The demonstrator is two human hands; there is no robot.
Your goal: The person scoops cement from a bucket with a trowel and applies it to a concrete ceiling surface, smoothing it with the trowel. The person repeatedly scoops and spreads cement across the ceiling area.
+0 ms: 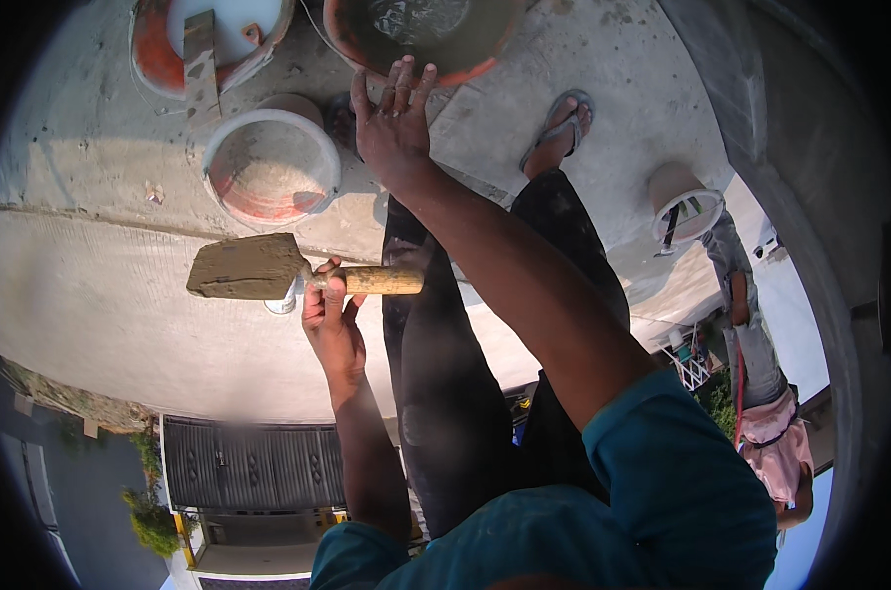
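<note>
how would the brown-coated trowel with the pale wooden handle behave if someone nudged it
The brown-coated trowel with the pale wooden handle would probably stay stiff, as its blade looks flat and unbent. The brown coating likely makes it blade-heavy. It might swivel, since the left hand holds it by the fingers near the neck.

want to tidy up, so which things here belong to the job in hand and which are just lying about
Seemingly in use:
wood-handled trowel, in the left hand
brown mix, on the trowel
orange tub, right hand by its rim

Seemingly just lying about:
white-rimmed bucket
plank over the upper-left tub
pale bucket, at right
</note>
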